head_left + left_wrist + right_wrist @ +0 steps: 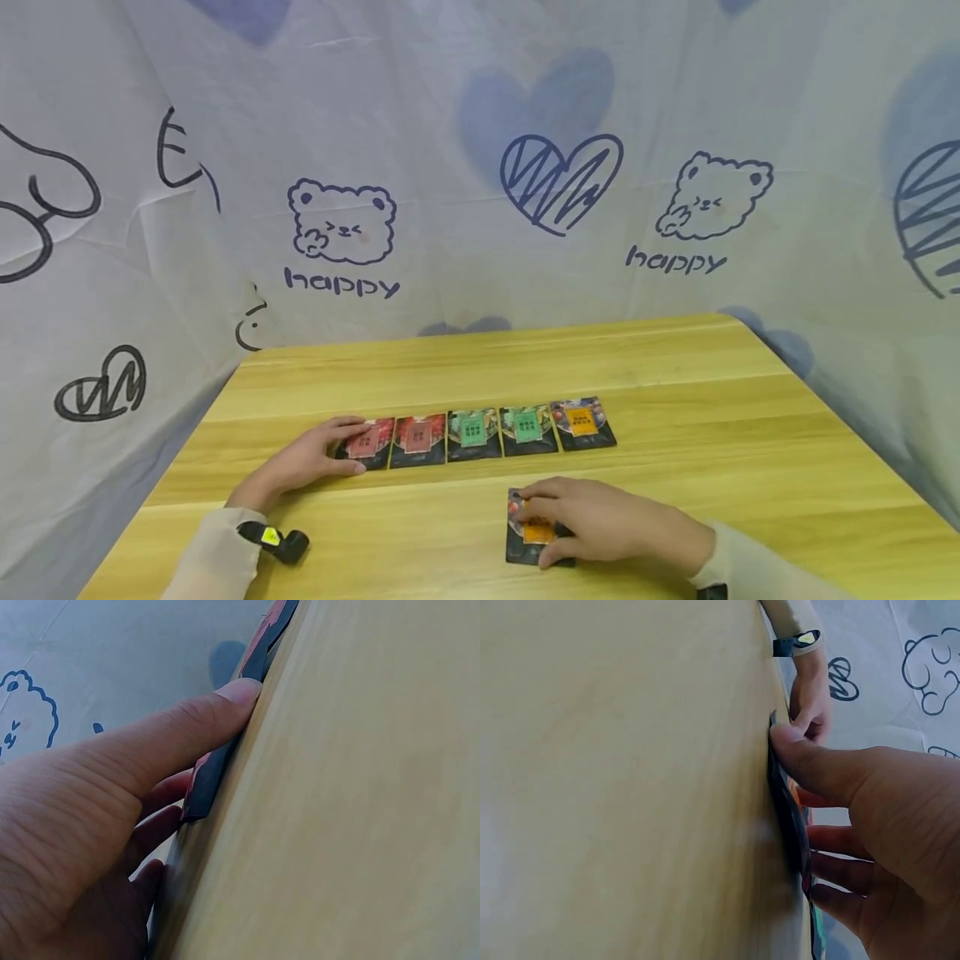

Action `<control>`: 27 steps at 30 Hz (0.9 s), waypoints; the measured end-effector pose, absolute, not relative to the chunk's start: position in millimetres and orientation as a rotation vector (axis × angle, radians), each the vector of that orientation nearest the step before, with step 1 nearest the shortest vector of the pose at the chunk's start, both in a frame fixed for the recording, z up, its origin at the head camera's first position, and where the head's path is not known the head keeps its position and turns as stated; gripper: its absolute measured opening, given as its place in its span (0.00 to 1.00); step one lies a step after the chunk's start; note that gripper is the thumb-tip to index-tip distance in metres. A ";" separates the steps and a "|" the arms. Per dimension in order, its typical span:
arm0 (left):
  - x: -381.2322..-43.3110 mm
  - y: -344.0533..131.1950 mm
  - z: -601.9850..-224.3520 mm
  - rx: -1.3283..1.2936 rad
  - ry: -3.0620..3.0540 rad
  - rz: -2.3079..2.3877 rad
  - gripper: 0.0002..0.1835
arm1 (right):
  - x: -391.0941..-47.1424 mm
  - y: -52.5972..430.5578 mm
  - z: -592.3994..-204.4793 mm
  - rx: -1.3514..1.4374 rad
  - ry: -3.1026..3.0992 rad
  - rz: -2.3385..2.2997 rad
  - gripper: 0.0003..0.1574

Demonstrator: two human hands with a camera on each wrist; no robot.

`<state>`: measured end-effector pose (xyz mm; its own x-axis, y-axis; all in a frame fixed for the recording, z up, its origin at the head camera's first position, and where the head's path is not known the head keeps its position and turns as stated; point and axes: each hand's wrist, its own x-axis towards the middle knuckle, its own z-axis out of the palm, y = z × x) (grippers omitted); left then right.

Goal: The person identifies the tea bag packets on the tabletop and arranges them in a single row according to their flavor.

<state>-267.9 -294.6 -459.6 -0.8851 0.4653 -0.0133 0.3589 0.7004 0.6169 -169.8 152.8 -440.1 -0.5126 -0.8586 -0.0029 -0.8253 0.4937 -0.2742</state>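
My left hand (307, 458) rests at the leftmost red-labelled packet (369, 444), its thumb along the near edge and its fingers over the left and far side. That flat, dark packet lies at the end of a row on the table. In the left wrist view the thumb (225, 701) is nearly straight against the packet's dark edge (214, 776). Nearer the front, my right hand (600, 521) holds an orange-labelled packet (519, 546) between thumb and fingers, covering its right part. The right wrist view shows this packet (784, 806) edge-on, slightly bent.
Rightward along the row lie another red-labelled packet (418, 440), two green-labelled ones (474, 433) (528, 429) and an orange-labelled one (583, 423), side by side. The wooden table (675, 375) reaches back to a printed cloth wall (450, 242).
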 end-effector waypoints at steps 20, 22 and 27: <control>-268.4 -294.6 -459.8 0.712 2.774 0.902 0.39 | -170.9 199.7 -445.3 -1.370 2.587 -0.414 0.38; -268.4 -294.3 -460.8 0.709 2.769 0.898 0.39 | -171.4 206.7 -446.5 -1.328 2.571 -0.447 0.38; -271.4 -294.9 -461.2 0.691 2.747 0.923 0.40 | -174.1 222.7 -445.2 -1.283 2.554 -0.513 0.38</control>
